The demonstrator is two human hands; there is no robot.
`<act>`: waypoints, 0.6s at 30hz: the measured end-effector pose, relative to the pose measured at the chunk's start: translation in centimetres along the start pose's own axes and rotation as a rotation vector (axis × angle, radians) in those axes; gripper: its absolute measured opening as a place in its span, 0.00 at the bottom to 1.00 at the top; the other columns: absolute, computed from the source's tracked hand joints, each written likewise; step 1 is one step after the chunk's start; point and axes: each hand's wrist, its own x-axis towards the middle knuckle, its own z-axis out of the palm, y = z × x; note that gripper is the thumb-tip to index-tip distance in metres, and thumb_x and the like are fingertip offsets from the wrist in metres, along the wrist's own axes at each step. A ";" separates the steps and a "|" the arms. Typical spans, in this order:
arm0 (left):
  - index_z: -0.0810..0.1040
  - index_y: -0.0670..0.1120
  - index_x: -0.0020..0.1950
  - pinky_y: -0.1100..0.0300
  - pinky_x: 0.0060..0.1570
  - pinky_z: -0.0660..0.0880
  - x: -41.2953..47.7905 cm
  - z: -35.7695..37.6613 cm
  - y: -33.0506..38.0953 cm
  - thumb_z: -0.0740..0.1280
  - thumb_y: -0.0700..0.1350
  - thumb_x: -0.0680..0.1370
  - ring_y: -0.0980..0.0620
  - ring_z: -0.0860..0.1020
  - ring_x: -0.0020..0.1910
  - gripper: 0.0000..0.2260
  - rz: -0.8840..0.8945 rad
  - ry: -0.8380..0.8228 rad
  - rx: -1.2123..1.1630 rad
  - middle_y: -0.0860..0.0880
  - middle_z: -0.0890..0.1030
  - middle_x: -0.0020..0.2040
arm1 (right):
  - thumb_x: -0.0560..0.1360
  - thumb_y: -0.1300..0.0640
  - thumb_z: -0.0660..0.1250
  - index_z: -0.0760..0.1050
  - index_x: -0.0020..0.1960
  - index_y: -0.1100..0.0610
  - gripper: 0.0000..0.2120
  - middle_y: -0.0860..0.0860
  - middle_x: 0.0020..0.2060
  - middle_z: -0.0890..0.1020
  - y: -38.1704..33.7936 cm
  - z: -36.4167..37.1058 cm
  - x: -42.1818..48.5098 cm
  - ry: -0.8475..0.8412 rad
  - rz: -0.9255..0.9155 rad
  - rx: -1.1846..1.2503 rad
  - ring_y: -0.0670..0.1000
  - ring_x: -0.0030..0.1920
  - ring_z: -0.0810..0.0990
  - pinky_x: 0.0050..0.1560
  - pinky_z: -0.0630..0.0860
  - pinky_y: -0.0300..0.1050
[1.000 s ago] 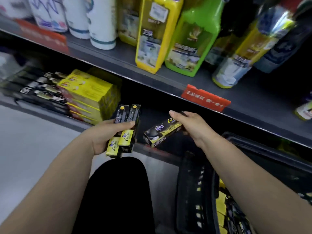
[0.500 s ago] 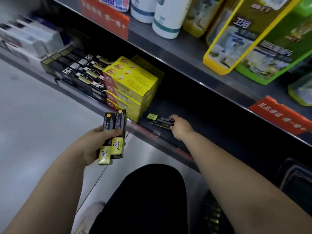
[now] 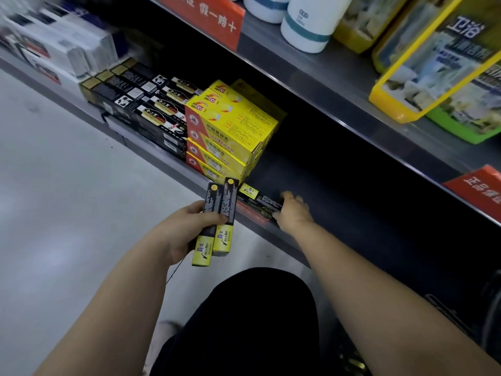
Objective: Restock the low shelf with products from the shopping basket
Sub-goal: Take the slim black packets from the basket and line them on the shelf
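Note:
My left hand (image 3: 184, 232) grips two long black-and-yellow boxes (image 3: 219, 213) side by side, just in front of the low shelf's edge. My right hand (image 3: 294, 210) reaches onto the low shelf (image 3: 352, 218) and holds the near end of a third black-and-yellow box (image 3: 257, 198). That box lies flat near the shelf's front edge, right of a stack of yellow boxes (image 3: 233, 137). Only a dark corner of the shopping basket (image 3: 488, 308) shows at the lower right.
Black boxes (image 3: 146, 104) lie left of the yellow stack, with white packs (image 3: 59, 47) further left. The upper shelf (image 3: 339, 74) carries bottles and red price tags. The dark shelf floor runs right of my right hand. My knee (image 3: 257, 316) is below.
The view has shifted left and closer to the low shelf. My right hand carried the box from beside the basket onto the shelf and set it flat. My left hand keeps its two boxes.

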 end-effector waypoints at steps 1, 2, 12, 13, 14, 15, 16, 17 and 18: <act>0.76 0.44 0.55 0.58 0.29 0.78 0.2 0.1 0.1 0.67 0.36 0.74 0.51 0.81 0.30 0.11 -0.002 -0.015 0.018 0.46 0.83 0.34 | 0.77 0.60 0.62 0.60 0.71 0.55 0.24 0.59 0.67 0.65 -0.6 -0.7 -0.5 0.026 -0.025 0.053 0.60 0.67 0.66 0.61 0.68 0.49; 0.76 0.45 0.55 0.58 0.31 0.78 0.3 0.3 0.3 0.68 0.36 0.74 0.51 0.81 0.31 0.11 -0.005 -0.030 0.044 0.46 0.83 0.34 | 0.76 0.61 0.63 0.61 0.71 0.54 0.25 0.58 0.68 0.65 -1.3 -1.5 -1.2 0.042 -0.084 0.141 0.58 0.67 0.66 0.61 0.67 0.47; 0.74 0.43 0.62 0.56 0.49 0.78 0.7 3.6 2.7 0.72 0.43 0.69 0.50 0.82 0.47 0.22 0.030 -0.195 0.230 0.46 0.84 0.50 | 0.62 0.56 0.78 0.76 0.55 0.50 0.23 0.49 0.52 0.75 -1.6 -9.4 -6.7 -0.028 -0.595 0.015 0.47 0.50 0.74 0.50 0.72 0.41; 0.73 0.44 0.64 0.52 0.55 0.76 0.8 3.7 2.6 0.72 0.43 0.71 0.48 0.80 0.51 0.23 0.031 -0.139 0.220 0.44 0.82 0.53 | 0.61 0.54 0.79 0.77 0.50 0.50 0.20 0.48 0.48 0.77 -0.9 -9.7 -6.4 -0.029 -0.556 -0.031 0.48 0.47 0.76 0.47 0.72 0.42; 0.73 0.45 0.63 0.49 0.57 0.76 0.7 3.7 2.6 0.72 0.44 0.72 0.47 0.80 0.52 0.20 0.042 -0.090 0.205 0.44 0.82 0.54 | 0.61 0.52 0.79 0.77 0.47 0.50 0.17 0.47 0.45 0.78 -0.1 -9.9 -6.2 -0.035 -0.506 -0.059 0.48 0.45 0.77 0.45 0.72 0.43; 0.75 0.47 0.59 0.50 0.55 0.77 0.8 3.5 2.5 0.71 0.44 0.73 0.47 0.80 0.48 0.16 0.061 -0.049 0.186 0.45 0.82 0.52 | 0.62 0.51 0.78 0.77 0.46 0.50 0.15 0.47 0.43 0.79 0.7 -10.0 -5.8 -0.035 -0.447 -0.067 0.49 0.44 0.77 0.43 0.72 0.44; 0.76 0.48 0.56 0.50 0.52 0.78 0.7 3.2 2.3 0.71 0.44 0.73 0.48 0.79 0.44 0.12 0.077 -0.013 0.168 0.45 0.81 0.49 | 0.64 0.50 0.77 0.77 0.46 0.50 0.14 0.48 0.42 0.79 1.5 -9.9 -5.3 -0.018 -0.385 -0.060 0.50 0.44 0.77 0.41 0.72 0.44; 0.77 0.47 0.55 0.51 0.50 0.78 0.7 2.8 2.1 0.71 0.44 0.73 0.49 0.78 0.42 0.11 0.088 0.008 0.165 0.46 0.80 0.47 | 0.67 0.49 0.75 0.76 0.48 0.51 0.13 0.49 0.43 0.80 2.1 -9.8 -4.8 0.014 -0.320 -0.050 0.52 0.44 0.78 0.41 0.72 0.44; 0.76 0.46 0.56 0.52 0.48 0.78 0.7 2.5 1.9 0.71 0.44 0.73 0.49 0.77 0.40 0.13 0.088 0.023 0.167 0.45 0.79 0.46 | 0.70 0.49 0.72 0.76 0.52 0.53 0.14 0.51 0.46 0.80 2.6 -9.4 -4.1 0.055 -0.255 -0.044 0.53 0.46 0.78 0.43 0.73 0.44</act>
